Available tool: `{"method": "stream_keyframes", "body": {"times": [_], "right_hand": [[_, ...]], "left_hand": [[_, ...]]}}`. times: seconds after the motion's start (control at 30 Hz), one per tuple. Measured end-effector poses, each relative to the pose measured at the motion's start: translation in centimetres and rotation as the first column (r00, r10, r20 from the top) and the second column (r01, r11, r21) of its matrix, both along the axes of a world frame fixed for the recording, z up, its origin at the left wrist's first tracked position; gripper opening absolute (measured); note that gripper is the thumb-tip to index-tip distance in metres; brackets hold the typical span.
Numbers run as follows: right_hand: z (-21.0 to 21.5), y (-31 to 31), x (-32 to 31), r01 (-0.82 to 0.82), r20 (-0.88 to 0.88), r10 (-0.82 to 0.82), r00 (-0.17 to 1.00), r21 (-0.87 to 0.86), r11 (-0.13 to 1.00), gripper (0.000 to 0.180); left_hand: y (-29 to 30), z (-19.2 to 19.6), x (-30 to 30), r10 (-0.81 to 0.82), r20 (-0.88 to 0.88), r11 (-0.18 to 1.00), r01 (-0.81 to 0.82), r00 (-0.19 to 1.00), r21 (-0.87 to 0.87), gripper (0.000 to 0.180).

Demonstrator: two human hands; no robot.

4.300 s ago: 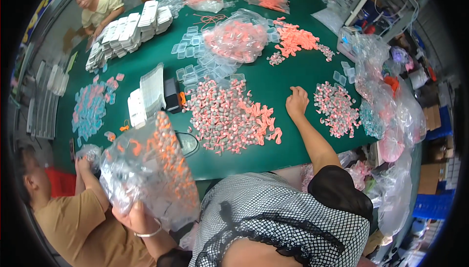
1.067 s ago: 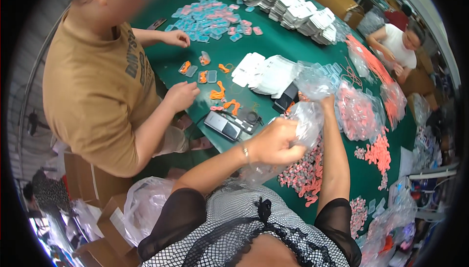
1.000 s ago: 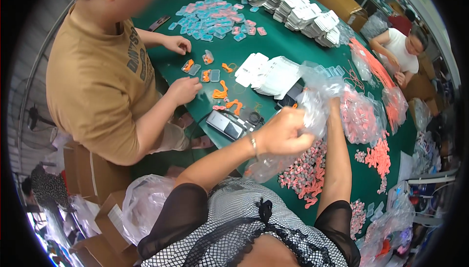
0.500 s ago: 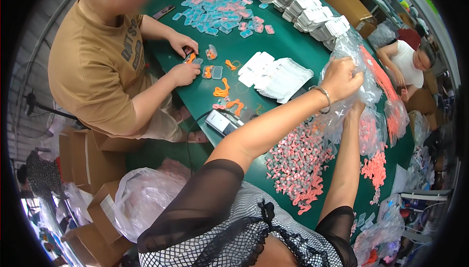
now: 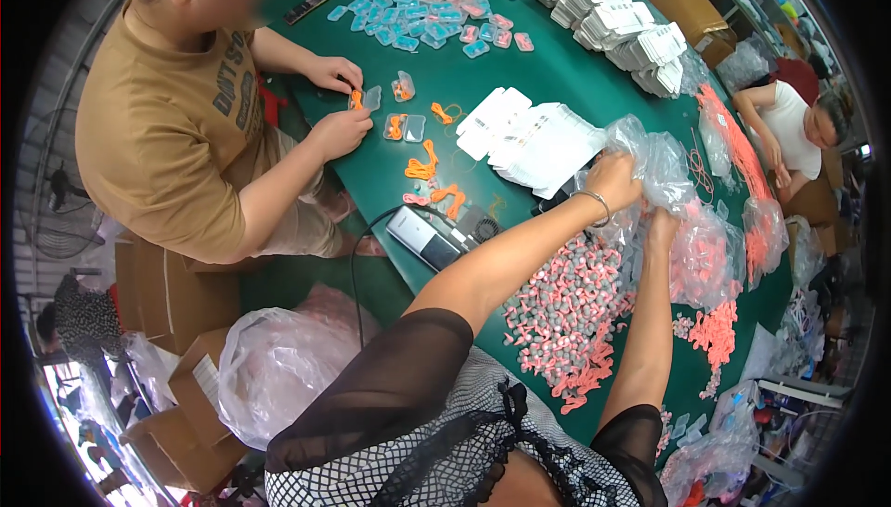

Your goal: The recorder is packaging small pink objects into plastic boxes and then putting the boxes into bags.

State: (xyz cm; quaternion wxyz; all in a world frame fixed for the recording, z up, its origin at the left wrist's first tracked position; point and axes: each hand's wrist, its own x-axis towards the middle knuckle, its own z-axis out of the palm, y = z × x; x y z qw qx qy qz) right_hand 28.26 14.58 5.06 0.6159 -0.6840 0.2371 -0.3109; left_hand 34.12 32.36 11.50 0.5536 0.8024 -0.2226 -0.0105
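My left hand (image 5: pixel 614 182), with a bangle at the wrist, is closed on a crumpled clear plastic bag (image 5: pixel 661 162) above the green table. Just to its right, my right hand (image 5: pixel 661 227) grips the lower part of this bag; its fingers are partly hidden by the film. Under and in front of my forearms spreads a heap of small pink and grey pieces (image 5: pixel 564 307), with plain pink pieces (image 5: pixel 587 379) along its near edge. Close beside my right hand lies a clear bag of pink pieces (image 5: pixel 703 261).
White folded cards (image 5: pixel 548 145) lie beyond my left hand, near card stacks (image 5: pixel 608 19). A small device with a cable (image 5: pixel 422 236) sits at the left edge. Across from it, a person's hands (image 5: pixel 339 131) hold a small case with orange cord. Blue and pink cases (image 5: pixel 422 15) lie farther back.
My left hand has come down and slightly left, drawing the bag's upper part lower. My right hand has shifted slightly left and down. The person at left has moved their hands slightly.
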Motion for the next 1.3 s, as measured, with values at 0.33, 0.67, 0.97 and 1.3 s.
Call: {"method": "stream_keyframes", "body": {"times": [0.33, 0.67, 0.97, 1.3], "right_hand": [[-2.9, -4.3, -1.0, -0.006, -0.205, -0.026, 0.978, -0.155, 0.988, 0.023], [-4.0, -5.9, -0.6, -0.086, -0.143, 0.050, 0.989, -0.253, 0.964, 0.067], [-2.6, -4.8, -0.7, -0.031, -0.147, -0.021, 0.989, -0.345, 0.938, 0.084], [-1.1, -3.0, -3.4, 0.011, -0.138, -0.057, 0.989, -0.311, 0.950, 0.092]], "left_hand": [[1.7, 0.7, -1.2, 0.091, 0.085, 0.994, -0.086, 0.992, -0.062, 0.048], [5.4, 1.2, -3.6, 0.197, 0.258, 0.973, -0.157, 0.946, -0.167, 0.049], [12.3, -0.3, -9.7, 0.010, 0.223, 0.990, 0.022, 0.975, -0.142, 0.036], [26.7, -2.7, -5.8, 0.359, 0.162, 0.899, -0.387, 0.919, 0.204, 0.042]]}}
